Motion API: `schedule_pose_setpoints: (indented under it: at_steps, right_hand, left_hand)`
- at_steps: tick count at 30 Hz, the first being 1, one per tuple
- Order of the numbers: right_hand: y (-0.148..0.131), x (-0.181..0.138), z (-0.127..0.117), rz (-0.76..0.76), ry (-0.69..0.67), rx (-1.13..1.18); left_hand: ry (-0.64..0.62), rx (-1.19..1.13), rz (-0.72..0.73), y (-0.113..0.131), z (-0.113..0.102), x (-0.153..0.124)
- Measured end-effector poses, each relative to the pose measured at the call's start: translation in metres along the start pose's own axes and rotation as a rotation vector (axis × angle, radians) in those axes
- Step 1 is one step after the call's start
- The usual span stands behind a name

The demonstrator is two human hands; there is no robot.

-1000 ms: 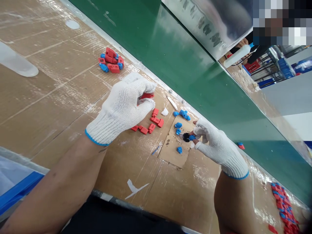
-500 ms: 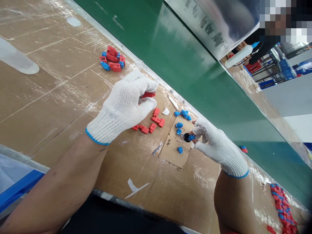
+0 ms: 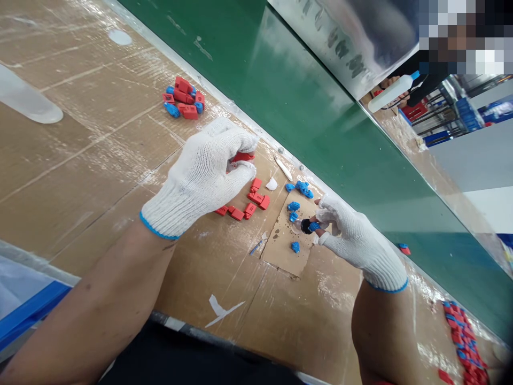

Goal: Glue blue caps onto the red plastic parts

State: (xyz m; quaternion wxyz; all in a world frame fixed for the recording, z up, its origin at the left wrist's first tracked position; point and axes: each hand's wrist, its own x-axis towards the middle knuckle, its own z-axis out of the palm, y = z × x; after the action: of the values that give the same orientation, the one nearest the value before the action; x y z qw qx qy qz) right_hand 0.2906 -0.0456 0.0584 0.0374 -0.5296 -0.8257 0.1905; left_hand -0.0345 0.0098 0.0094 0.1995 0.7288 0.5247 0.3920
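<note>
My left hand, in a white knitted glove, is closed on a red plastic part between thumb and fingers. My right hand, gloved with bare fingertips, pinches a small blue piece beside a small container with a black rim. Whether the fingers also touch the container, I cannot tell. Under it lies a stained cardboard piece with loose blue pieces on it. Several red blocks lie between my hands on the brown tabletop.
Red and blue parts form a pile at upper left and a row at lower right. A green panel borders the table. A white-handled tool, a thin blue tool and a paper scrap lie about. Another person's hand is beyond.
The view has shifted very slightly. Both hands keep their grip and place, with no other visible change.
</note>
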Motion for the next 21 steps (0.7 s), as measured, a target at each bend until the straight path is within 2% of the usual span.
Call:
schedule_pose_setpoints:
  at_steps: [5,8,12,14,17,21]
  right_hand:
    - [-0.007,0.001,-0.008,-0.099,0.076,0.033]
    - [-0.005,-0.006,-0.010,-0.098,0.127,0.130]
    - [0.003,-0.022,-0.003,-0.045,0.316,0.313]
    - [0.004,-0.028,0.002,-0.042,0.417,0.407]
    - [0.003,-0.032,0.008,-0.055,0.535,0.524]
    - [-0.003,-0.032,0.012,-0.085,0.625,0.603]
  left_hand:
    - [0.034,-0.035,0.050,-0.002,0.001,0.000]
    - [0.067,-0.093,0.077,-0.002,0.001,0.001]
    - [0.085,-0.152,0.089,0.004,0.004,-0.001]
    - [0.034,-0.298,0.013,0.012,0.010,-0.005]
    - [-0.118,-0.667,-0.166,0.027,0.025,-0.014]
    - [-0.279,-1.043,-0.340,0.049,0.044,-0.026]
